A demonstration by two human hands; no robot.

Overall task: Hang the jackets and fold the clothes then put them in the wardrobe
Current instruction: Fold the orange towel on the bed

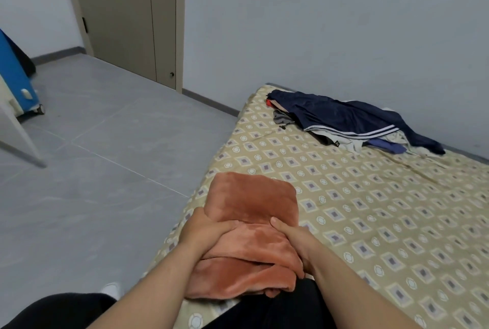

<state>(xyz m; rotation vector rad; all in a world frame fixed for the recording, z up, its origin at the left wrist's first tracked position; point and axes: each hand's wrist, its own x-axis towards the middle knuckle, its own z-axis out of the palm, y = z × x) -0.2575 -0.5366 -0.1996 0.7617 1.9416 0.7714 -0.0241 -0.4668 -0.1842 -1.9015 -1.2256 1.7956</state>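
Orange folded garment (251, 204) lies on near edge of bed (370, 209); our left hand (209, 233) and right hand (291, 244) grip its sides, thumbs on top. Clothes pile (344, 122) far right.

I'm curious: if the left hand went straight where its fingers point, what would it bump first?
Probably the right hand. The left hand grips the cloth, fingers pointing across it toward the right thumb, close by on the same cloth.
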